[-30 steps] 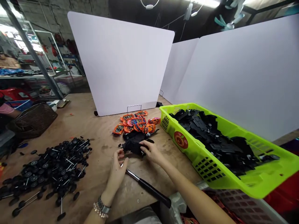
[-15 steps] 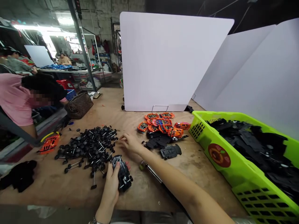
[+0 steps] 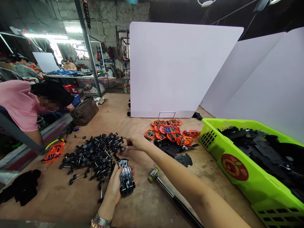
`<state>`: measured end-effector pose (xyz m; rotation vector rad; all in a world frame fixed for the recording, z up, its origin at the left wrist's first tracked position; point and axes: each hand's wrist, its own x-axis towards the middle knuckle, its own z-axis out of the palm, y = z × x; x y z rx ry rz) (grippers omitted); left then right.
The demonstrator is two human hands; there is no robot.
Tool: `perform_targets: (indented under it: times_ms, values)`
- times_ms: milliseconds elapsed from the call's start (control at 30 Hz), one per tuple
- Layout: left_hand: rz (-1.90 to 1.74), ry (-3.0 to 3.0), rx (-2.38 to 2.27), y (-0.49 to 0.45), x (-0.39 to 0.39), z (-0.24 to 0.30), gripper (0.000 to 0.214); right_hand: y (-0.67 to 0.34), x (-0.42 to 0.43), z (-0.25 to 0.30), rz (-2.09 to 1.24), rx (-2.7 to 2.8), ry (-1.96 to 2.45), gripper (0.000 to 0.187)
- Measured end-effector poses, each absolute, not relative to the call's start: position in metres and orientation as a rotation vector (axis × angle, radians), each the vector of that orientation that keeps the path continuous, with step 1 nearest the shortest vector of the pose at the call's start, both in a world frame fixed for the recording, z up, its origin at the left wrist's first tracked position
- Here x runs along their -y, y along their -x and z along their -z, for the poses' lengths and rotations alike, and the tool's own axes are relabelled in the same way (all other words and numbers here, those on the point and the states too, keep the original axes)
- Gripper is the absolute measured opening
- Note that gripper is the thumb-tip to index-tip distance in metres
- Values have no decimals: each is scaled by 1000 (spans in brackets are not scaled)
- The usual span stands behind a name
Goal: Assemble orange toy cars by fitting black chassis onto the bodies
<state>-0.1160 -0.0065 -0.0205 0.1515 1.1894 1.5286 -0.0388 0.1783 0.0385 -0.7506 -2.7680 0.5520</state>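
My left hand (image 3: 113, 188) is closed around a black toy car chassis (image 3: 126, 180), holding it flat on the wooden table (image 3: 144, 202). My right hand (image 3: 136, 143) reaches across to the right edge of a pile of black wheel-and-axle sets (image 3: 95, 153). Its fingers pinch one wheel axle (image 3: 123, 148) there. A small hammer (image 3: 166, 190) with a black handle lies on the table under my right forearm.
Orange toy car bodies (image 3: 169, 132) and loose black chassis parts (image 3: 182, 158) lie beyond my right arm. A green basket (image 3: 235, 164) of black chassis stands at the right. White divider boards (image 3: 175, 66) stand behind. A person in a pink shirt (image 3: 19, 104) works at the left.
The view has swung left from the basket to the wheel pile. My left hand picked up a chassis and moved it left. My right hand reached into the wheels and pinched one.
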Motion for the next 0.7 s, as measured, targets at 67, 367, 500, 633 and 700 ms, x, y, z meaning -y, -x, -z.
perform_targets:
  times_ms: [67, 367, 500, 633, 700]
  values:
    - [-1481, -110, -1113, 112, 6, 16, 32, 31, -168, -35, -501, 2699, 868, 15]
    - [-1427, -136, -1027, 100, 3, 4, 45, 13, -131, -11, -571, 2465, 924, 7]
    - [-1495, -137, -1071, 90, 4, 0, 56, -14, -112, -7, -822, 2290, 829, 5]
    - [-1541, -93, -1088, 75, 1, 0, 50, -44, -87, 3, -930, 2064, 830, 7]
    - [-1516, -123, -1072, 69, -1, 3, 47, -55, -81, 8, -970, 1994, 868, 10]
